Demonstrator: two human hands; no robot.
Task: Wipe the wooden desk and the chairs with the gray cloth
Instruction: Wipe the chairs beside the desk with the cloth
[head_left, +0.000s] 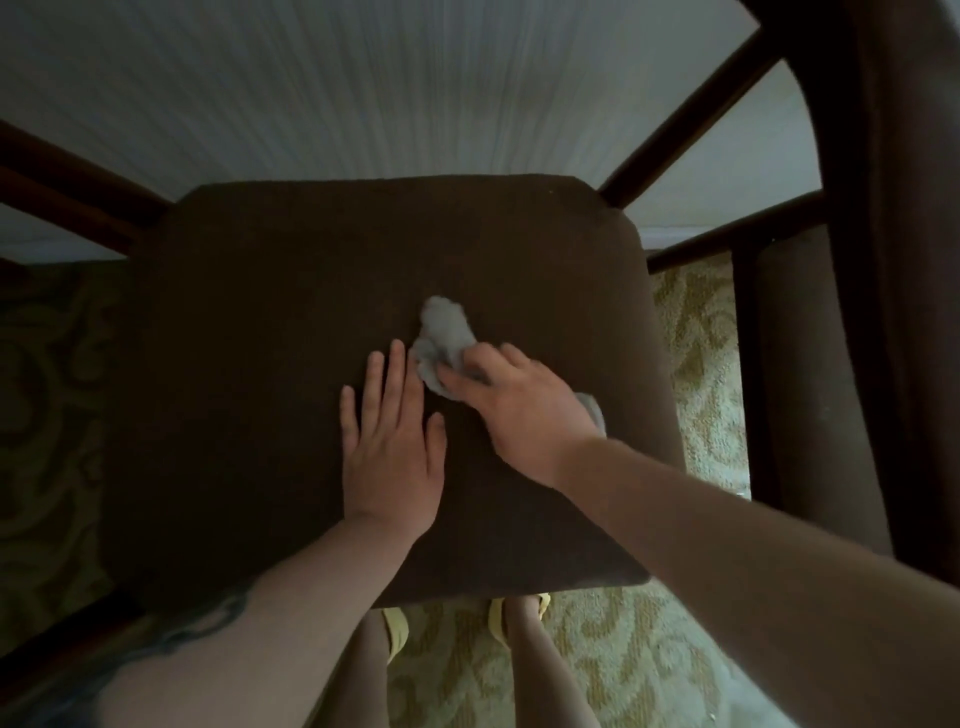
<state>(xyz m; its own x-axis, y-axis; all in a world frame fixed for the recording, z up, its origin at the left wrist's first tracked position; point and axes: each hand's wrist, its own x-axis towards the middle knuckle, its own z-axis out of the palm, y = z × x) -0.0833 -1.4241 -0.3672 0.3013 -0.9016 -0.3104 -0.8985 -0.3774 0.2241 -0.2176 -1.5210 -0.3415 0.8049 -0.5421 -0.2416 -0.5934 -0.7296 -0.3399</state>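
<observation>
A dark brown padded chair seat (270, 312) fills the middle of the view. The gray cloth (444, 335) lies bunched on the seat, right of centre, blurred at its far end. My right hand (519, 405) grips the cloth, fingers curled over it, and a bit of cloth sticks out behind the palm. My left hand (392, 441) lies flat on the seat beside it, fingers straight and together, touching the cushion only.
Dark wooden chair rails (691, 119) cross at the right and left. A second dark chair or upholstered frame (810, 389) stands at the right. A pale ribbed wall (363, 88) is behind. Patterned carpet (696, 353) surrounds the chair; my feet in yellow slippers (498, 618) stand below.
</observation>
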